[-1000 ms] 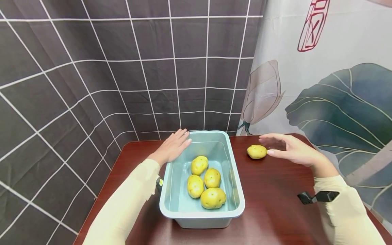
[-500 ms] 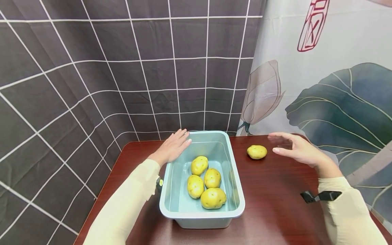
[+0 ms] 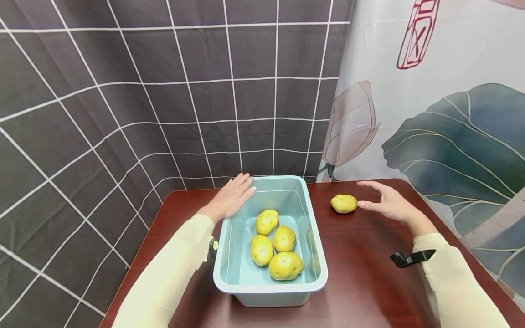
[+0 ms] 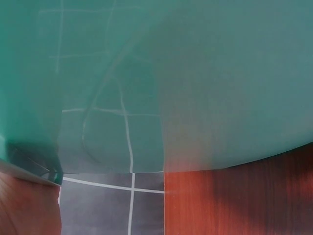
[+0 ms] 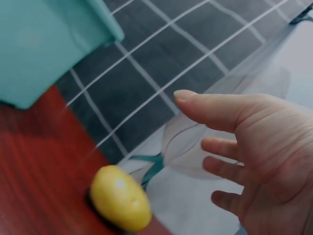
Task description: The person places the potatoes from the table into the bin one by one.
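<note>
A light blue plastic tub [image 3: 270, 288] stands on the table with several yellow potatoes [image 3: 285, 265] lying on its bottom. My left hand [image 3: 231, 197] rests with extended fingers on the tub's left rim near the back corner. In the left wrist view the tub's wall [image 4: 220, 88] fills most of the picture. One more potato [image 3: 344, 203] lies on the tabletop right of the tub. Just right of it hovers my right hand [image 3: 391, 205], thumb and fingers spread apart with nothing between them. The right wrist view shows that potato [image 5: 120, 198] apart from the fingers.
The dark red wooden table [image 3: 361, 282] carries the tub. Behind it hangs a dark grey cloth [image 3: 254, 100] with white grid lines. A pale curtain [image 3: 381, 54] printed with lotus shapes hangs at the right, close to the table's edge.
My right hand first drew back rightward from the lone potato, then came back left and nearer to it. The left hand, tub and potatoes stay in place.
</note>
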